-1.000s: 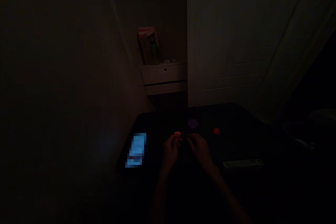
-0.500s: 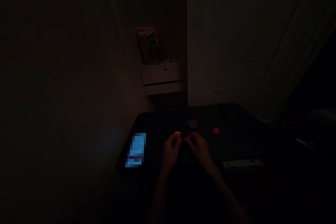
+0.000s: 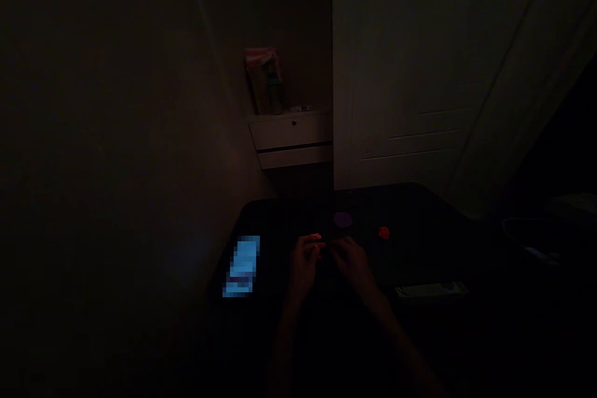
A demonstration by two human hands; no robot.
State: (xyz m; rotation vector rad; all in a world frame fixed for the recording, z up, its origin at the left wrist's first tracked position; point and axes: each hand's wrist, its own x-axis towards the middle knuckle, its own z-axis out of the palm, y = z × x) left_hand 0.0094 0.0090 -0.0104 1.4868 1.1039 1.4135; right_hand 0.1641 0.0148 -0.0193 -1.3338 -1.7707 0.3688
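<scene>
The scene is very dark. My left hand (image 3: 303,266) is over the dark table, thumb and fingers bent together around a small reddish piece (image 3: 319,246). Close on its right is my right hand (image 3: 355,262), fingers curled inward and tips pressed together; anything between them is too dark to make out. Just beyond the left fingertips lies a flat orange-red piece (image 3: 316,236), partly covered by the fingers. A flat purple disc (image 3: 342,219) rests farther back, and a crumpled-looking red lump (image 3: 384,233) sits to the right.
A glowing phone-like screen (image 3: 241,266), pixelated, lies at the left of the black table (image 3: 420,211). Behind stand a drawer unit (image 3: 291,132) with a red-and-white package (image 3: 261,68) on it and a pale door panel (image 3: 401,74). A light strip (image 3: 431,290) shows under the front edge.
The fingers of both hands have shifted slightly near each other, and the left fingers now cover more of the orange-red piece. The disc and red lump stay put.
</scene>
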